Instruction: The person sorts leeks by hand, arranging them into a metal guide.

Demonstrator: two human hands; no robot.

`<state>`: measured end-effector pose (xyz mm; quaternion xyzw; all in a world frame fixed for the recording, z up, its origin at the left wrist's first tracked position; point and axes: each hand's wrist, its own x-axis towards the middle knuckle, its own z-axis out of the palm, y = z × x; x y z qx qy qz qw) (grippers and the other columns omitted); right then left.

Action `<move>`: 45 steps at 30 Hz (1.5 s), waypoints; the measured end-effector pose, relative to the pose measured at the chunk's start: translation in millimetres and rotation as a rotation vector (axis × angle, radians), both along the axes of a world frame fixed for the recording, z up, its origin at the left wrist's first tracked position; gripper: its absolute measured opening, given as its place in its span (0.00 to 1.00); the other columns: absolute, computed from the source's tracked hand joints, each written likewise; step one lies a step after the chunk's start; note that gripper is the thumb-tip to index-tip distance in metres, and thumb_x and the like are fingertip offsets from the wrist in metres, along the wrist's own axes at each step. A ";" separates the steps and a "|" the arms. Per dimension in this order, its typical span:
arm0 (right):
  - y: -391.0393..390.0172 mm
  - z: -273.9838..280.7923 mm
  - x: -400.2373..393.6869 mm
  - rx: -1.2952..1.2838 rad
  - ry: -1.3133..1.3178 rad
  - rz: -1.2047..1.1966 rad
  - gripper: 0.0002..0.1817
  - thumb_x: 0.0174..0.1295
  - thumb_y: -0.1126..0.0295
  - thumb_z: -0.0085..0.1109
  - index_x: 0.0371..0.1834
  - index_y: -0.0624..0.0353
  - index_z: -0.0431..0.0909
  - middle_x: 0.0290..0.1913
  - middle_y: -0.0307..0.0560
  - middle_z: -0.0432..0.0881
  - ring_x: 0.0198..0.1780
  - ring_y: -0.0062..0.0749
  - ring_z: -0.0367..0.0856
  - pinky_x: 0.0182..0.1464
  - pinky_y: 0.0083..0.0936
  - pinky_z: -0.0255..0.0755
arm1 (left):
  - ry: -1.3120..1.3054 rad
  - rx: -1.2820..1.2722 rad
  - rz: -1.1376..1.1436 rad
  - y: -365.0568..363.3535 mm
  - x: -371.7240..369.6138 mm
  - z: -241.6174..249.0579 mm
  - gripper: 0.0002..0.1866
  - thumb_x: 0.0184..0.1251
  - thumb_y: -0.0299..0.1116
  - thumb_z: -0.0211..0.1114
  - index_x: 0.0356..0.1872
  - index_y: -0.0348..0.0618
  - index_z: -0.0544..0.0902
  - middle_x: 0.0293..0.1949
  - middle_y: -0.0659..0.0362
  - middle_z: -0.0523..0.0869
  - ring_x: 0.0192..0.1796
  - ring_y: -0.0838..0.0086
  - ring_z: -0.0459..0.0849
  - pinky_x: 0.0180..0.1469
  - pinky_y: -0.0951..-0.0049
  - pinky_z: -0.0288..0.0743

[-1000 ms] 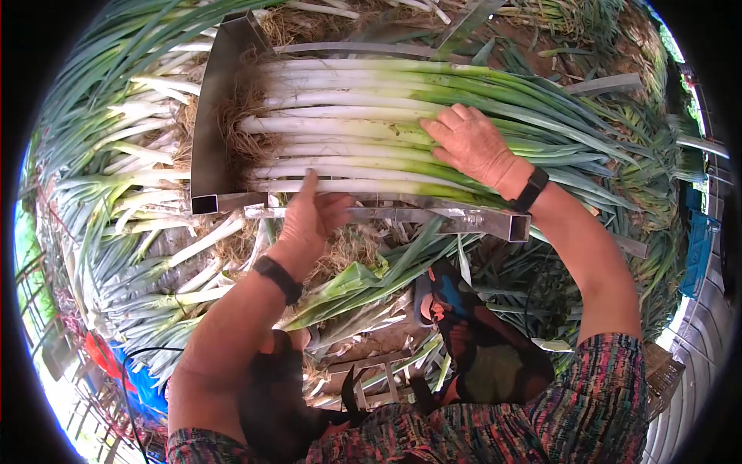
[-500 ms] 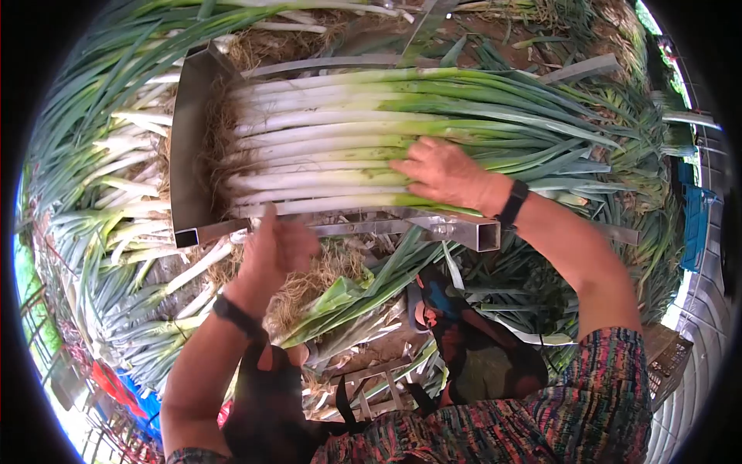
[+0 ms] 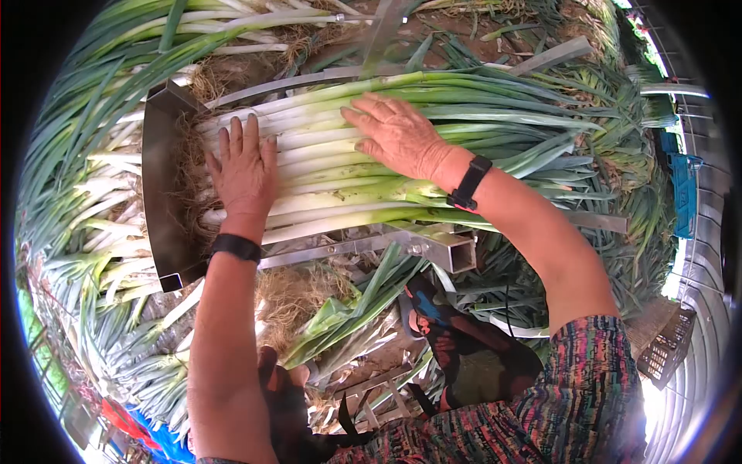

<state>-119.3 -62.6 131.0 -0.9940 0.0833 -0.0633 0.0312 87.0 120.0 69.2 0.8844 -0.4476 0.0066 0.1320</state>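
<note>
Large green onions [image 3: 325, 166] lie side by side in a metal rack [image 3: 160, 185], white ends and roots to the left, green leaves to the right. My left hand [image 3: 246, 170] rests flat on the white stems near the roots, fingers spread and pointing away from me. Farther right, my right hand [image 3: 394, 135] lies palm down where white turns to green, its fingers stretched out. Neither hand is wrapped round a stem. The rack's upright plate stands at the root ends, and the nearest onions lie along its near rail [image 3: 332, 251].
More green onions [image 3: 100, 201] are piled left of the rack, with others behind it. A heap of leaves [image 3: 618, 155] lies to the right. Beyond it are a blue crate [image 3: 685, 189] and a brown crate [image 3: 668, 344]. Loose roots [image 3: 290, 298] lie below the rack.
My left hand has moved from the rack's near edge up onto the white stems and flattened. My right hand has shifted left and away from me across the onions.
</note>
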 end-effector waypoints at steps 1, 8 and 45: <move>-2.0 -6.1 4.2 0.015 0.026 -0.036 0.29 0.69 0.56 0.54 0.71 0.54 0.68 0.70 0.51 0.69 0.71 0.45 0.65 0.72 0.41 0.59 | -0.009 0.032 0.019 -1.9 1.2 -1.2 0.31 0.76 0.55 0.43 0.75 0.57 0.65 0.77 0.51 0.61 0.79 0.54 0.53 0.77 0.41 0.38; -13.7 -15.0 13.4 -0.017 0.321 0.052 0.34 0.74 0.48 0.41 0.79 0.50 0.54 0.80 0.45 0.54 0.81 0.37 0.46 0.80 0.48 0.35 | 0.008 0.244 0.043 0.0 -3.3 -1.2 0.30 0.78 0.54 0.40 0.78 0.63 0.59 0.79 0.51 0.55 0.80 0.50 0.49 0.77 0.37 0.35; -19.7 -30.3 15.3 -0.097 0.349 0.197 0.37 0.70 0.48 0.47 0.80 0.46 0.53 0.81 0.37 0.52 0.81 0.32 0.49 0.80 0.46 0.38 | 0.243 -0.003 -0.348 47.5 -45.2 33.1 0.12 0.56 0.37 0.71 0.41 0.53 0.82 0.41 0.60 0.81 0.50 0.62 0.78 0.54 0.60 0.69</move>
